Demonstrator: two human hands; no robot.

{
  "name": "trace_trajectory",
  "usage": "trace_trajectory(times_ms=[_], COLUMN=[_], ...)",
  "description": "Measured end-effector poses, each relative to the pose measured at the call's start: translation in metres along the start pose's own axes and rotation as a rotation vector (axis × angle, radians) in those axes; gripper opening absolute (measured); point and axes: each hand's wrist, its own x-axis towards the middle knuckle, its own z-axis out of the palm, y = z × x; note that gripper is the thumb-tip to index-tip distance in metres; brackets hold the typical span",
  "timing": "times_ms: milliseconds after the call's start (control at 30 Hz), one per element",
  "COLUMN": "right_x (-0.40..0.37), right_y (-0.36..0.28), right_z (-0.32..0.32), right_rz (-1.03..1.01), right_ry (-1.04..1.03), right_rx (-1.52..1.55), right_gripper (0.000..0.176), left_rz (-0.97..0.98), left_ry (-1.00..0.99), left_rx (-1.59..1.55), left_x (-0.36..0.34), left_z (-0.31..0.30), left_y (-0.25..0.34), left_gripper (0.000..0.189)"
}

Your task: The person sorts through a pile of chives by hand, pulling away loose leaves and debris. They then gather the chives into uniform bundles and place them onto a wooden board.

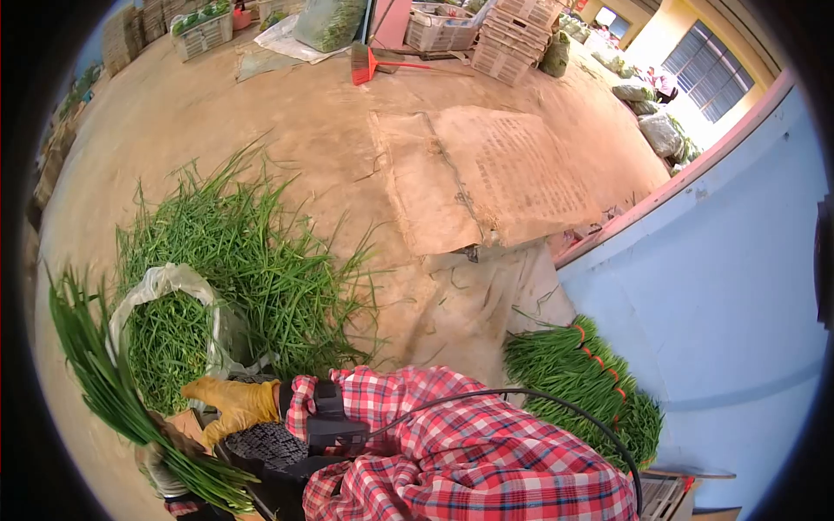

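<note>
A long bunch of green chives point(100, 360) slants across the lower left, its leafy ends pointing up and away. My left hand point(161, 469), in a pale, dirty glove, is closed around its lower part. My right hand point(233, 406), in a yellow glove, is beside the bunch with fingers apart and nothing visible in them. Just beyond it stands an open clear plastic bag point(165, 280) with loose green leaves point(169, 347) inside. Behind the bag a big heap of loose green stalks point(252, 243) spreads over the floor. Part of my left hand is hidden by the stalks.
Tied chive bundles point(582, 373) with orange bands lie at right against a blue panel point(721, 286). A flattened woven sack point(512, 174) covers the floor ahead. Farther off are a red broom point(363, 65), stacked crates point(512, 43) and filled bags point(660, 135). A black cable point(521, 392) crosses my right sleeve.
</note>
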Motion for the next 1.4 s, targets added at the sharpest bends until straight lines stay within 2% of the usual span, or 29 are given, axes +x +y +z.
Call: trace_trajectory(times_ms=[33,100,200,233,333,367,467,500,567,633,700,733,767,800,833,867,933,967,1033,1067,1133,1167,1200,1267,1300,1333,1367,1400], right_x=[-0.001,0.003,0.003,-0.006,-0.008,-0.014,-0.003,0.002,0.011,0.015,0.04,0.054,0.056,0.059,0.048,0.035,0.052,0.083,0.063,0.06,0.028,0.017,0.009,-0.015,-0.018,-0.035,-0.046,-0.057], right_y=[-0.017,-0.037,-0.036,-0.042,-0.056,-0.069,-0.083,-0.083,-0.085,-0.102,-0.103,-0.101,-0.11,-0.118,-0.146,-0.174,-0.167,-0.124,-0.122,-0.105,-0.09,-0.083,-0.076,-0.056,-0.046,-0.036,-0.01,-0.035], right_z=[-0.008,-0.011,0.007,0.004,0.014,0.004,0.031,0.037,0.047,0.043,0.051,0.055,0.048,0.041,0.029,0.019,0.028,0.072,0.089,0.104,0.099,0.095,0.094,0.097,0.102,0.1,0.123,0.106], right_rz=[0.061,0.033,0.039,0.179,0.168,0.224,-0.027,-0.124,-0.062,-0.026,-0.259,-0.376,-0.489,-0.602,-0.616,-0.635,-0.822,-0.788,-0.882,-0.956,-1.002,-1.077,-1.171,-1.077,-1.104,-1.047,-0.932,-0.922], right_ry=[-0.084,-0.234,-0.173,-0.18,-0.062,-0.086,0.047,-0.026,-0.016,0.031,0.316,0.451,0.462,0.486,0.423,0.347,0.524,0.568,0.547,0.543,0.223,0.203,0.172,0.054,0.006,-0.065,-0.161,-0.19], right_rx=[0.173,0.478,0.632,0.666,0.83,0.823,0.898,0.865,0.912,0.932,0.674,0.542,0.391,0.245,0.312,0.375,-0.295,-0.402,-0.902,-0.785,-0.951,-0.917,-0.847,-0.878,-0.772,-0.685,-0.925,-0.912], right_gripper=[0.099,0.092,0.081,0.066,0.037,0.032,0.026,0.031,0.032,0.028,0.026,0.026,0.026,0.027,0.025,0.024,0.012,0.008,0.012,0.012,0.008,0.008,0.008,0.016,0.023,0.027,0.032,0.037], left_rz=[-0.103,-0.151,-0.231,-0.252,-0.293,-0.286,-0.28,-0.267,-0.212,-0.05,0.128,0.115,0.125,0.274,0.306,0.3,0.227,0.172,0.038,-0.022,-0.093,-0.094,-0.115,-0.108,-0.044,0.026,-0.064,-0.203], left_ry=[0.003,0.09,0.205,0.226,0.249,0.254,0.239,0.236,0.189,0.122,0.195,0.317,0.437,0.268,0.188,0.178,0.202,0.206,0.202,0.207,0.214,0.202,0.171,0.043,-0.118,-0.401,-0.932,-1.269], left_rx=[0.011,0.094,0.168,0.178,0.216,0.231,0.339,0.396,0.639,0.993,1.105,0.924,0.734,0.343,0.17,0.124,0.07,0.048,0.013,0.002,0.001,-0.065,-0.14,-0.319,-0.584,-1.016,-1.684,-1.755], left_x=[0.0,-0.003,-0.012,-0.015,-0.023,-0.024,-0.027,-0.03,-0.039,-0.045,-0.054,-0.054,-0.054,-0.058,-0.059,-0.056,-0.052,-0.049,-0.047,-0.047,-0.056,-0.055,-0.059,-0.069,-0.073,-0.072,-0.068,-0.064], left_z=[-0.005,-0.019,-0.032,-0.031,-0.024,-0.025,-0.017,-0.017,-0.018,-0.024,-0.035,-0.034,-0.033,-0.048,-0.048,-0.035,-0.014,-0.002,0.011,0.012,0.008,0.013,0.018,0.038,0.049,0.061,0.074,0.078], left_y=[0.001,-0.017,-0.046,-0.054,-0.069,-0.066,-0.069,-0.065,-0.052,-0.034,-0.004,0.017,0.037,0.054,0.058,0.051,0.025,0.008,-0.027,-0.04,-0.057,-0.061,-0.065,-0.074,-0.086,-0.1,-0.114,-0.119], left_gripper=[0.06,0.058,0.057,0.056,0.056,0.055,0.055,0.055,0.054,0.054,0.053,0.049,0.045,0.043,0.043,0.042,0.042,0.042,0.041,0.041,0.041,0.042,0.042,0.042,0.043,0.043,0.043,0.044])
